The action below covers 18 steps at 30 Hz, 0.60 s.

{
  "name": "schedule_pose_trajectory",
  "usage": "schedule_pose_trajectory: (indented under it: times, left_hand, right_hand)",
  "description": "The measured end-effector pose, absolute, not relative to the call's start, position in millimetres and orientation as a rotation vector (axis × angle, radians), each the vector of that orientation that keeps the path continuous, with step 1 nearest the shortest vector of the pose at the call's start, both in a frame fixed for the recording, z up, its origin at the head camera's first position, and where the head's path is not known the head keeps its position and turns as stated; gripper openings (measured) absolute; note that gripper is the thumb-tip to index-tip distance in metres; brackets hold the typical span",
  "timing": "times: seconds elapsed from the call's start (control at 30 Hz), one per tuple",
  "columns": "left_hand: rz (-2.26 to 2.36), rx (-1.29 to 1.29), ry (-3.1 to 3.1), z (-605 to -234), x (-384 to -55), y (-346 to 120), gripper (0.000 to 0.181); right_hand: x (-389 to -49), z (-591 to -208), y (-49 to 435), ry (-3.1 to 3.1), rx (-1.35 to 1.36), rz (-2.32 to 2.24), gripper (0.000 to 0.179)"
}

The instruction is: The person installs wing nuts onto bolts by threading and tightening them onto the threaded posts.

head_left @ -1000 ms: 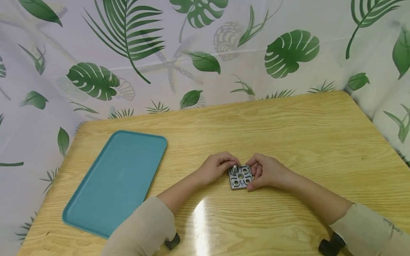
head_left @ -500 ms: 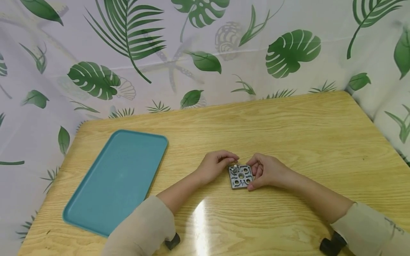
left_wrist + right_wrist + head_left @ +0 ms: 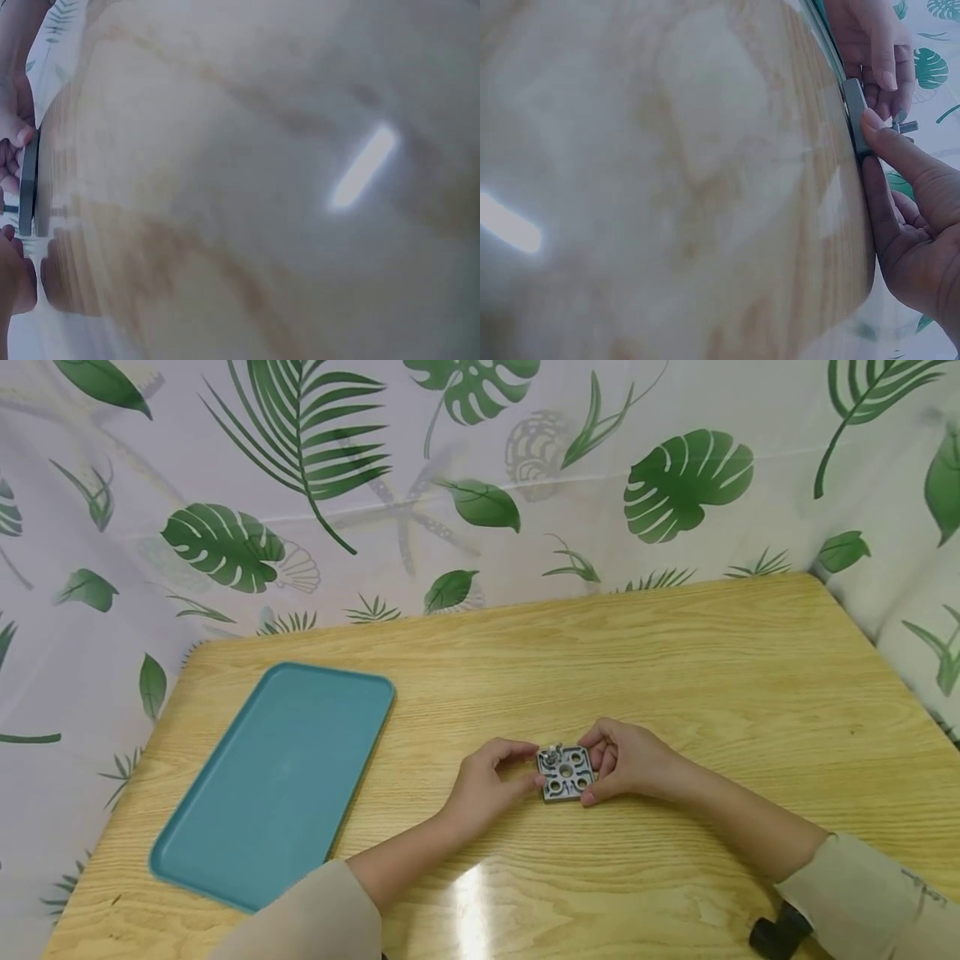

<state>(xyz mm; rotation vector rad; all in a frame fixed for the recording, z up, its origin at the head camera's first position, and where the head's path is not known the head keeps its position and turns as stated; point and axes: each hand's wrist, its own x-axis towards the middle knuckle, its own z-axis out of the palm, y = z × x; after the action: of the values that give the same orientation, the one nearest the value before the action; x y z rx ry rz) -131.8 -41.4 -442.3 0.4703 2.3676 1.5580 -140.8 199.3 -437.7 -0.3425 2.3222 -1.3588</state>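
A small square grey metal plate (image 3: 566, 787) with several round holes lies at the middle of the table. A bolt with a threaded end (image 3: 907, 127) stands up from its far-left hole. My right hand (image 3: 630, 764) grips the plate's right side, thumb at the near corner and fingers at the far one. My left hand (image 3: 483, 789) is at the plate's left edge, forefinger and thumb spread apart. Its thumb tip is at the edge; whether it presses there I cannot tell. In the left wrist view the plate (image 3: 28, 184) shows edge-on.
A teal rectangular tray (image 3: 281, 777) lies on the left of the wooden table (image 3: 675, 660). Behind the table hangs a leaf-patterned cloth (image 3: 480, 460). A black device (image 3: 780, 935) sits by the right sleeve.
My left hand has drawn back from the bolt and moved toward me, its thumb now lower on the plate's left edge. My right hand keeps its grip on the plate.
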Motion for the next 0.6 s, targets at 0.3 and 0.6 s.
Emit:
schedule_pose_trajectory:
  times: [0.3,0.6]
  left_hand:
    - [1.584,0.53,2.442,-444,-130,-31,0.023]
    - [1.502,0.618,2.451,-443,-145,-30,0.017]
  right_hand:
    - [-141,-437,199,2.323,-0.332,-1.354,0.071]
    - [-141,-436,198,2.313,-0.311,-1.357,0.072]
